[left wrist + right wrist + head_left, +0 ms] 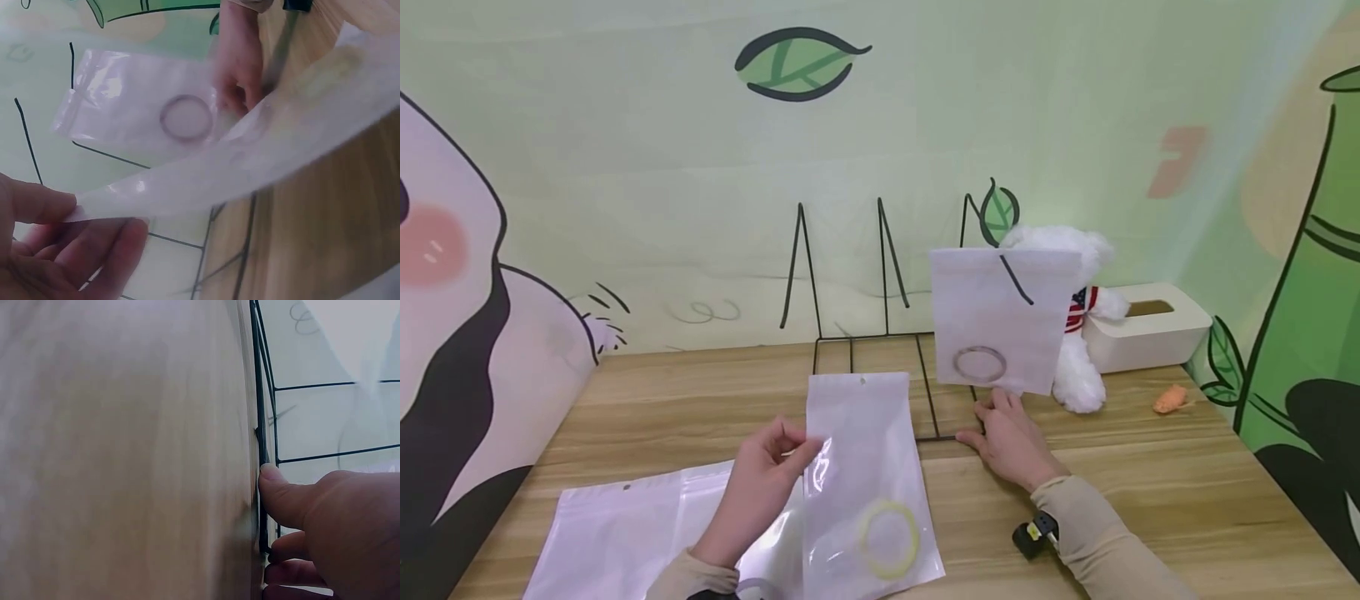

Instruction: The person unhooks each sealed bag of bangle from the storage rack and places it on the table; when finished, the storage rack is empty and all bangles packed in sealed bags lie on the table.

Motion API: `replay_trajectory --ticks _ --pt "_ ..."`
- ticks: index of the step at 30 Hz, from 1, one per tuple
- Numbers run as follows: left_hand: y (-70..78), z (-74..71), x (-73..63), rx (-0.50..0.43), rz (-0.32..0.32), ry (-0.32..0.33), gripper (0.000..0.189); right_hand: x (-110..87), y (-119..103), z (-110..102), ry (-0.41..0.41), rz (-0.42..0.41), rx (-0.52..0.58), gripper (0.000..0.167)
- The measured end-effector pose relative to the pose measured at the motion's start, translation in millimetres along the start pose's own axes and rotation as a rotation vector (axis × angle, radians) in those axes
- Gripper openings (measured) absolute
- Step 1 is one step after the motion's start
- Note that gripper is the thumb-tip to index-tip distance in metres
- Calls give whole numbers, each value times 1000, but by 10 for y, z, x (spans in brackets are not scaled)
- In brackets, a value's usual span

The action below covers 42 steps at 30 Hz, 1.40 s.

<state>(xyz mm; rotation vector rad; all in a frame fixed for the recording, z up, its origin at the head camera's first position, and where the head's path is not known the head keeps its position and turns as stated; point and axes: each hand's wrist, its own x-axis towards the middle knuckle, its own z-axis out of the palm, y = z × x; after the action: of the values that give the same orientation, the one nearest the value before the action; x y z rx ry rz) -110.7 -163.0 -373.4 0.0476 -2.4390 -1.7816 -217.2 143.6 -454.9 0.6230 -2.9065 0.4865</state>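
The person's left hand (775,458) pinched the left edge of a pouch (861,442) between thumb and fingertips, a little below its top. The pouch was a translucent plastic sleeve with a yellow ring (915,537) low inside it, held above the near middle of the wooden table (1120,517), partly over other flat pouches (617,533) on the near left. The right hand (1011,437) gripped the near right corner of a black wire rack (927,387), thumb against the near bar and fingers by the side bar. Just beyond that hand, a pouch with a brownish ring (977,292) stood up at the rack's right prong.

The pinched pouch looked light, limp and slick, likely to bend and swing with the ring weighting its bottom. A pinch at the stiffer-looking top band, beside the punched hole (862,381), would probably steady it best. The rack seemed stiff but light, so bracing its base made sense.
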Motion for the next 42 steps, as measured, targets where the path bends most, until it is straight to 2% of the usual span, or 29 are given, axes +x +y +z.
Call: replay_trajectory --ticks 4,11,22,29,35,42 --pt "-114 5 -6 39 -57 -45 12 3 9 13 -7 7 -2 58" --pt "-251 -4 -42 107 -114 -69 13 -1 11 16 -18 12 1 59" --pt "-365 1 -118 153 -203 -108 13 -1 11 23 -20 19 14 59" --pt "-409 -14 -180 242 -259 -105 15 3 20 20 -20 22 16 59" --pt "-454 -29 -201 310 -274 -114 16 3 21 21 -26 30 10 59" --pt "-498 -36 -207 332 -264 -161 18 13 17 25 -25 34 8 58"
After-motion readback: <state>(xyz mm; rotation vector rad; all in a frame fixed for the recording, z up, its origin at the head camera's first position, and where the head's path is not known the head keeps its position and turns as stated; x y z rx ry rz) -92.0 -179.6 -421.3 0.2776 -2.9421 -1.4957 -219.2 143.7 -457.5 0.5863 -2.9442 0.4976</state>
